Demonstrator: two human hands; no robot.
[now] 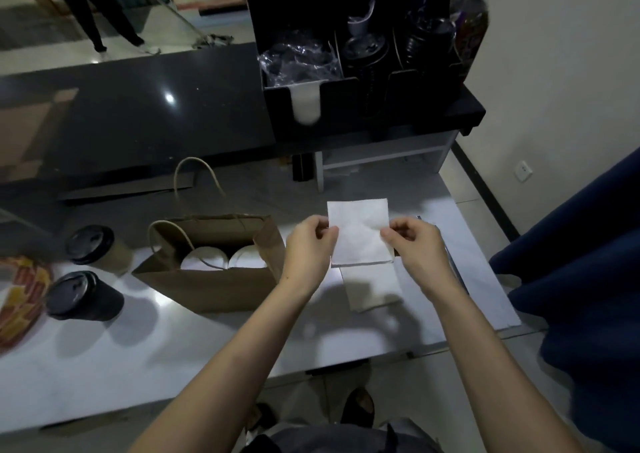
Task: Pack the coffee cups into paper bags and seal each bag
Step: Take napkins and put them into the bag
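Observation:
A brown paper bag (207, 286) with twisted handles stands open on the white table (173, 355). Two white-lidded cups (204, 262) sit inside it. Left of the bag stand two cups with black lids: a tan one (93, 246) farther back and a black one (81, 297) nearer me. My left hand (308, 248) and my right hand (415, 248) each pinch a side edge of a white paper napkin (358, 233), held above the table to the right of the bag.
More white napkins (374, 290) lie on the table under my hands. A black organizer (346, 82) with lids and sleeves stands on the dark counter (138, 113) behind. An orange patterned item (20, 297) sits at the left edge. A dark blue cloth (588, 279) hangs at right.

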